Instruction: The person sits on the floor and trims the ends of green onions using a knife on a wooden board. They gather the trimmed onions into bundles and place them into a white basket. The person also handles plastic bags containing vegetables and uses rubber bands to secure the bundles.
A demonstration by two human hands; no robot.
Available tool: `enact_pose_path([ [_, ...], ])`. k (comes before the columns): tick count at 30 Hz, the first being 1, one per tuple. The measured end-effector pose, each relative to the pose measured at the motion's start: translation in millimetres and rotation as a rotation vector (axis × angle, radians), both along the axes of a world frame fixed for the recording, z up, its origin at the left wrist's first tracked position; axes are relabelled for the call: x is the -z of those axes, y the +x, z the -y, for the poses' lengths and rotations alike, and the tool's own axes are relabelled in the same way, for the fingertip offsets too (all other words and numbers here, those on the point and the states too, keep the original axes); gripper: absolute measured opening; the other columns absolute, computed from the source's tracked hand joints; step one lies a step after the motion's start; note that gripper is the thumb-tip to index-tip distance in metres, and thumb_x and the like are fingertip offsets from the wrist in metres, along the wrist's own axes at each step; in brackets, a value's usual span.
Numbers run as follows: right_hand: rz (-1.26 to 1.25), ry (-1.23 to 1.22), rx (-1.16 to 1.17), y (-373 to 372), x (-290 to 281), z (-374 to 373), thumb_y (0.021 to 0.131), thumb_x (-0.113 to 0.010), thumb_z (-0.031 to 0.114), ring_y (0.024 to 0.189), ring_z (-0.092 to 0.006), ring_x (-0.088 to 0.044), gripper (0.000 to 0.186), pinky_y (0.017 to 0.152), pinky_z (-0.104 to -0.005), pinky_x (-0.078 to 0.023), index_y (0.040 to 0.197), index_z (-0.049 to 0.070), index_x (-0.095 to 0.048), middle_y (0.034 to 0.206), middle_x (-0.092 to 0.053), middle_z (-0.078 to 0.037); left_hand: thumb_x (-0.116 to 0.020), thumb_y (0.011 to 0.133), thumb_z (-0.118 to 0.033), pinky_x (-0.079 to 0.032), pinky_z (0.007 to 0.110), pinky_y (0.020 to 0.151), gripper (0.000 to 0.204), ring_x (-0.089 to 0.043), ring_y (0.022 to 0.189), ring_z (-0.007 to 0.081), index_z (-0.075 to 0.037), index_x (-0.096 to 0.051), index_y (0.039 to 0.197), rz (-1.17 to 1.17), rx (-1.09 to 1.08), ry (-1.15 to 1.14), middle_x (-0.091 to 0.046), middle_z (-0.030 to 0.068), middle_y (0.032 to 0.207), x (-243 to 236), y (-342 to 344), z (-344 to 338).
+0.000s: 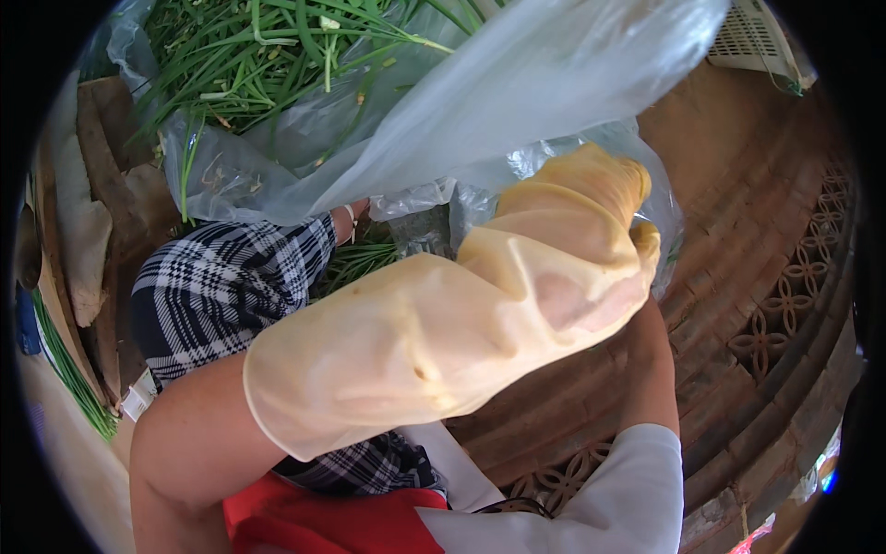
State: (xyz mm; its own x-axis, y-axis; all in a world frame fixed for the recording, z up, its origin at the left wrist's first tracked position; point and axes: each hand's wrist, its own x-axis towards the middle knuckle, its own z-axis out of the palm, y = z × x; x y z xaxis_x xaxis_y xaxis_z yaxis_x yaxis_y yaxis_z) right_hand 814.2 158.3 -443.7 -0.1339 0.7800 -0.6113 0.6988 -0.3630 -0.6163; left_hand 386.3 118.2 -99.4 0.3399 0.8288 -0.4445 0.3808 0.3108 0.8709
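Observation:
A long, pale yellow rubber glove (388, 351) covers my left forearm and hand. My left hand (591, 198) is bent at the wrist, its gloved fingers curled away at the far side, so whatever they grip is hidden. Clear plastic sheeting (544, 83) rises just beyond it and also hangs around the hand. My right arm (653, 360), in a white sleeve, reaches up behind the glove, which hides the right hand. On the plastic at the upper left lies a heap of long green leafy stalks (249, 65), like chives or spring onions.
My leg in black-and-white plaid cloth (231, 286) is bent at the left. More green stalks (355, 268) lie under the plastic. A woven brown surface (729, 185) with patterned openings curves along the right. A pale slatted basket (752, 42) stands top right; brown sheets (101, 194) lie left.

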Motion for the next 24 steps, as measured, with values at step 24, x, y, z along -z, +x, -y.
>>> enact_pose_path([
  [24, 0.010, -0.289, 0.131, -33, -84, -6, 0.084, -0.068, 0.015, 0.097, -0.0232, -0.066, 0.038, 0.089, -0.0332, -0.052, 0.120, 0.002, -0.063, 0.107, -0.070, -0.010, -0.064, 0.088, -0.028, -0.052, 0.041, 0.068, 0.025, -0.068, 0.075, 0.0303, -0.013, -0.066, 0.107, -0.060, -0.096, -0.214, -0.068, 0.0144, 0.085, -7, 45, -82],
])
